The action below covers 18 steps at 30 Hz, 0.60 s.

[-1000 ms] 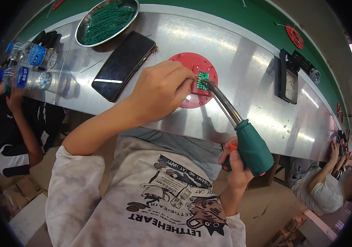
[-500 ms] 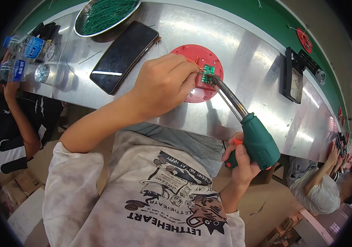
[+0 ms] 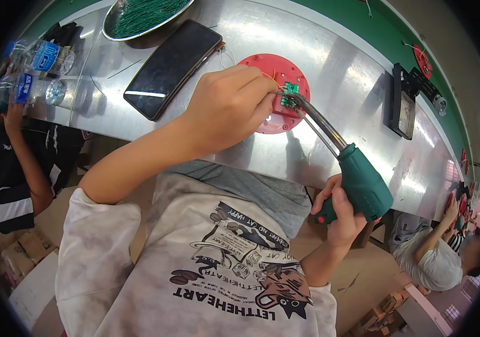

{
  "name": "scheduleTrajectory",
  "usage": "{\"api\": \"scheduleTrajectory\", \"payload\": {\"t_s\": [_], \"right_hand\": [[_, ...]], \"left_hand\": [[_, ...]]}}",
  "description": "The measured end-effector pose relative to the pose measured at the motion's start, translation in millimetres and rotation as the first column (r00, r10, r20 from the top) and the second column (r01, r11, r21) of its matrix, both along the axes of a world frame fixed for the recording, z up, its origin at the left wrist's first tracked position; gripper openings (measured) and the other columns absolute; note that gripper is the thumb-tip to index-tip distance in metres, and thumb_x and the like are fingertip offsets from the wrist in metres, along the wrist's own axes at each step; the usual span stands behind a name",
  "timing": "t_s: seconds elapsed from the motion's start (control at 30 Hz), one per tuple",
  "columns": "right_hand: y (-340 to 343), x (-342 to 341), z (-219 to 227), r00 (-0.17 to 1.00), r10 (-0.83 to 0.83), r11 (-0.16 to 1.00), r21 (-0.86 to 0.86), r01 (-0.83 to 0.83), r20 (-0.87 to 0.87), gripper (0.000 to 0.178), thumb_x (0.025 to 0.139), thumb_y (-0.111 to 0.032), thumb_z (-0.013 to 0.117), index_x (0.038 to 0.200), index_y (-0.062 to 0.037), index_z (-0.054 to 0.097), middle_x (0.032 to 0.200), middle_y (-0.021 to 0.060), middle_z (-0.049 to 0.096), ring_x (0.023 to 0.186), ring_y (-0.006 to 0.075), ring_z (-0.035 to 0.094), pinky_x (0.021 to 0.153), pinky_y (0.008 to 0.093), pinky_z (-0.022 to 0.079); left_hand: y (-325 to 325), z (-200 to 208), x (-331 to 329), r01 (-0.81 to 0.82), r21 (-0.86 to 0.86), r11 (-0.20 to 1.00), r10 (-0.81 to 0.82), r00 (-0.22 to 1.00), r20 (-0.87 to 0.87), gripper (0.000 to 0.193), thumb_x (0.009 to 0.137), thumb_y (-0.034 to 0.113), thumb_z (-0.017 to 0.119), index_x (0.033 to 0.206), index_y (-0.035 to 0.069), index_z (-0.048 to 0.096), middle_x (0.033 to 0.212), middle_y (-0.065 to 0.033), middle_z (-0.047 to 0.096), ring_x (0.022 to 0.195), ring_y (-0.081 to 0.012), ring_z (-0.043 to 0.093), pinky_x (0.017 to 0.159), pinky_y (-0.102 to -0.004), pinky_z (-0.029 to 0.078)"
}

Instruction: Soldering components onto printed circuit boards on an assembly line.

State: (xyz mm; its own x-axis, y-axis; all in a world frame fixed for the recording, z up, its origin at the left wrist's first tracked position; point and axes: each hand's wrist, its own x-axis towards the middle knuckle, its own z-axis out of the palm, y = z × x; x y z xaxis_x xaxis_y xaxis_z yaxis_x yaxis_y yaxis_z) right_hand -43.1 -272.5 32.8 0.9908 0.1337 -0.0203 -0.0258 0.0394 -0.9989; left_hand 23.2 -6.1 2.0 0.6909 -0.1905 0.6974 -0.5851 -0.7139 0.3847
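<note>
A red round plastic housing [image 3: 299, 68] lies on the metal bench, with a small green circuit board [image 3: 291, 88] on it. My left hand [image 3: 231, 104] is above the housing's left side, thumb and fingers pinched on a thin wire at the board's edge. Thin orange wires [image 3: 270, 76] loop beside those fingertips. My right hand [image 3: 342, 216] grips the handle of a green soldering gun [image 3: 365, 182]. Its long metal tip slants up to the left and reaches the board's lower part, close to my left fingertips. Whether the tip touches a joint is too small to tell.
Left of the housing lies a black phone [image 3: 175, 64]. Behind it stands a metal bowl [image 3: 107, 28] of green wires. Water bottles [image 3: 46, 58] are at the far left, a black holder [image 3: 402, 104] at the right. People sit at both sides.
The view has shifted slightly, so bench things appear a little higher. My right index finger now covers the gun's orange trigger, which showed before. My left hand keeps its pinch beside the board.
</note>
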Motion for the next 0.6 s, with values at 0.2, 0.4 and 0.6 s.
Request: {"api": "scheduleTrajectory", "payload": {"t_s": [0.2,0.4,0.6], "right_hand": [[-2.4,-1.1,-9.0,0.995,-0.010,0.999,0.047,0.005,0.095,0.044,0.087,-0.011,0.062,0.123,0.0112,0.050,0.093,0.0206,0.061,0.050,0.0215,0.059,0.043,0.0298,0.048],[-3.3,-3.1,-12.6,0.993,-0.018,0.998,0.062,0.011,0.113,0.050,0.087,-0.012,0.063,0.128,0.0116,0.047,0.098,0.0233,0.062,0.051,0.0226,0.061,0.043,0.0306,0.049],[-3.4,-5.7,-10.8,0.994,-0.013,0.999,0.038,0.009,0.108,0.048,0.086,-0.010,0.063,0.127,0.0099,0.049,0.098,0.0233,0.063,0.051,0.0225,0.060,0.043,0.0302,0.049]], "left_hand": [[0.0,3.1,-2.9,0.016,0.003,1.000,-0.016,0.999,-0.037,0.010,0.077,-0.001,0.069,0.086,-0.001,0.065,0.076,-0.0122,0.064,0.065,-0.0285,0.063,0.059,-0.0369,0.051],[-0.9,2.7,-2.9,0.012,-0.003,1.000,-0.012,1.000,-0.018,0.011,0.076,-0.002,0.069,0.087,-0.001,0.066,0.076,-0.0117,0.063,0.067,-0.0282,0.063,0.059,-0.0372,0.052],[0.5,2.4,-5.2,0.033,0.006,0.999,-0.033,0.999,-0.019,0.015,0.073,-0.003,0.069,0.088,-0.001,0.068,0.077,-0.0113,0.062,0.066,-0.0275,0.063,0.058,-0.0370,0.051]]}}
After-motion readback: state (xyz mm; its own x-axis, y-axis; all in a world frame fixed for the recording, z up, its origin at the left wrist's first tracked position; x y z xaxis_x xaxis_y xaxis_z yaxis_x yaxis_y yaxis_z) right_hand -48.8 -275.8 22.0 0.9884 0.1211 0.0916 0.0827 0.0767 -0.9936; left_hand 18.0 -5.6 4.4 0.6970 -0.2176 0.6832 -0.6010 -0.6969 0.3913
